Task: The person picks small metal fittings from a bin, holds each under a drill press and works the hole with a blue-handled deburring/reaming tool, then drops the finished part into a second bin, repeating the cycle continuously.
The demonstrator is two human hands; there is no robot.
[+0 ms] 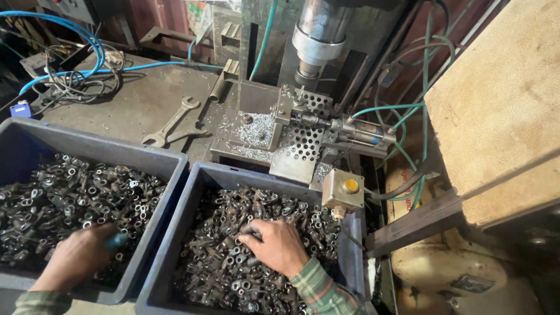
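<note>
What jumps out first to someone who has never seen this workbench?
Two dark bins heaped with small metal parts fill the foreground, the left hand in one, the right hand in the other. Behind them, a drill press stands over shiny shavings, a wrench lying to its left.

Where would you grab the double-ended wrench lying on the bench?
Grip the wrench at mid-shank, coming from above. It lies flat and diagonal on the steel bench, the narrow shank bare on both sides; the wide open jaw ends would probably be harder to pinch.
</note>
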